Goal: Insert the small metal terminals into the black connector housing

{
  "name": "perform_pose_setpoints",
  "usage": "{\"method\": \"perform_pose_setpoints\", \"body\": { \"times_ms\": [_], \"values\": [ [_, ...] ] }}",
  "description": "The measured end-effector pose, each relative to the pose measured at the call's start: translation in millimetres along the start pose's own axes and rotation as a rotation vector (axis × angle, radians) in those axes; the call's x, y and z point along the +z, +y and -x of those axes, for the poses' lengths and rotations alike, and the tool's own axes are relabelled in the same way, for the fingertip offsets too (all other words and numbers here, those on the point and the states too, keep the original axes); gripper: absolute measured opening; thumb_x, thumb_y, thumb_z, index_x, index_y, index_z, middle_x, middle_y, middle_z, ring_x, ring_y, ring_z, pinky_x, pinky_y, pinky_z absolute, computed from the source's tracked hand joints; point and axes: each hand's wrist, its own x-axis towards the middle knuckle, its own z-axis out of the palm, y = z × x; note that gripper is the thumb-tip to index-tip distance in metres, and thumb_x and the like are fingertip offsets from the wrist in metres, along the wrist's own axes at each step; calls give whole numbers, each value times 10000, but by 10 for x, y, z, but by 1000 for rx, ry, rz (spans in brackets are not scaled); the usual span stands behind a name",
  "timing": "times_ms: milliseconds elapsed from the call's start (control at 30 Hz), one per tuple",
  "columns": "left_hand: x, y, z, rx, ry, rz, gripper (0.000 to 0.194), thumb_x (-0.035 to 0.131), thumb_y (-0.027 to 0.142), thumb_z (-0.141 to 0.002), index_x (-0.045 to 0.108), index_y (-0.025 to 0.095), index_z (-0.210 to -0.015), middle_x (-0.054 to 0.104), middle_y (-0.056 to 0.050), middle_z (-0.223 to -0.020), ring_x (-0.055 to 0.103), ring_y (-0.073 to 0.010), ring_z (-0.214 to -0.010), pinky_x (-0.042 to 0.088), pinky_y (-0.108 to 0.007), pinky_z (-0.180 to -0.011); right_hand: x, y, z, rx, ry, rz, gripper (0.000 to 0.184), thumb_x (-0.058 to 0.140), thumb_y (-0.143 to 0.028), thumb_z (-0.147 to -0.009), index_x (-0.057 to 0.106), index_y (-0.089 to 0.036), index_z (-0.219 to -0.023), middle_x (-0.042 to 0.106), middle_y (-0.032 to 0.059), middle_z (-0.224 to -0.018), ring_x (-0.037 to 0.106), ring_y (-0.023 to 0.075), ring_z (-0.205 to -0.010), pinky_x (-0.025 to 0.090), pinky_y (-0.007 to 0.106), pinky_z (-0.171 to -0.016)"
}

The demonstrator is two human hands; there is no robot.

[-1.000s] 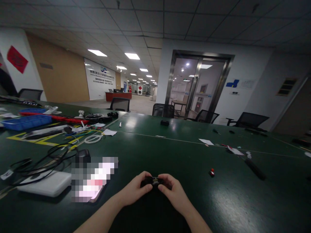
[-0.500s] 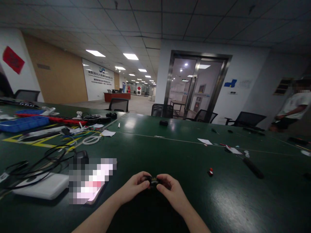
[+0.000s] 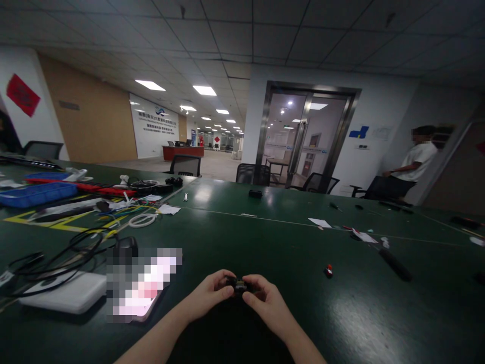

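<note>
Between my two hands is a small dark part (image 3: 239,285) with a lighter, yellowish middle; its exact kind is too small to make out. My left hand (image 3: 212,292) pinches its left end between thumb and fingers. On the other end, my right hand (image 3: 264,297) closes thumb and fingers the same way. Both hands hold it just above the dark green table (image 3: 288,253), near the front edge. To the left lies a phone with a blurred, bright screen (image 3: 153,283). A small red and white object (image 3: 329,271) sits to the right of my hands.
Left of the phone are a white box-shaped device (image 3: 64,293), black cables (image 3: 76,253) and a blue tray (image 3: 38,194). A black-handled tool (image 3: 394,264) and paper scraps (image 3: 320,222) lie to the right. Chairs (image 3: 253,173) stand beyond the table; a person (image 3: 413,159) is at far right.
The person at far right has moved leftward, behind a chair. My hands keep their grip on the small dark part, with only slight finger shifts.
</note>
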Motion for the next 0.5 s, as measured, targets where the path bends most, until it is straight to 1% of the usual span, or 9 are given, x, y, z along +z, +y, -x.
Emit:
{"method": "perform_pose_setpoints", "body": {
  "times_ms": [200,300,400,500],
  "values": [
    [3,-41,-1,-4,12,-36,362,572,423,-773,497,170,-1021,580,4,-809,533,-136,-751,375,-230,-646,25,15,-16,-75,4,30,244,559,-360,-741,616,-260,-957,572,16,-1043,538,221,-921,420,345,-777],
    [13,-27,7,0,14,-49,354,575,412,-776,496,171,-1022,564,15,-784,516,-122,-712,358,-216,-611,33,-2,-6,-55,12,39,218,556,-366,-745,619,-257,-923,573,10,-1030,532,218,-920,410,346,-783],
    [24,-1,13,8,10,-34,348,588,400,-770,500,170,-1016,560,15,-789,511,-119,-715,358,-216,-618,43,-4,-3,-40,26,33,199,557,-361,-746,619,-246,-896,570,9,-1033,523,217,-927,402,343,-793],
    [29,12,14,6,3,-20,354,597,395,-763,499,170,-1018,563,11,-801,515,-123,-729,366,-221,-632,52,3,-5,-44,30,38,183,542,-357,-757,615,-251,-887,556,5,-1070,503,224,-984,380,353,-834]
  ]
}}
